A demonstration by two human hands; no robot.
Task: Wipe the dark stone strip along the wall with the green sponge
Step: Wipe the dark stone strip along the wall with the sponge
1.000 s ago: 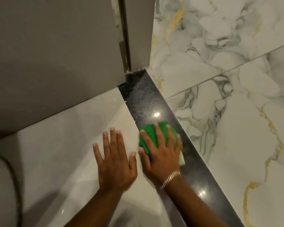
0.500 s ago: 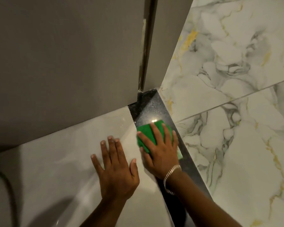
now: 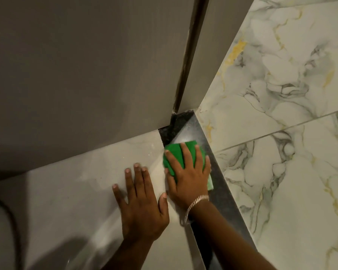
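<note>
A dark speckled stone strip (image 3: 185, 125) runs along the foot of the marble wall toward a grey door frame. A green sponge (image 3: 173, 152) lies flat on the strip's far part, close to the frame. My right hand (image 3: 187, 172), with a metal bracelet on the wrist, presses down on the sponge with spread fingers and covers most of it. A paler green edge shows under the palm's right side. My left hand (image 3: 141, 201) rests flat with fingers apart on the pale floor tile just left of the strip, holding nothing.
A white marble wall (image 3: 281, 114) with grey and gold veins borders the strip on the right. A grey door panel (image 3: 76, 75) and frame (image 3: 207, 55) close off the far end. Glossy pale floor tile (image 3: 66, 191) spreads left; a dark curved cord (image 3: 12, 215) lies at the lower left.
My right hand has slid the sponge forward along the strip toward the door frame. My left hand stayed flat on the tile, and the view moved closer.
</note>
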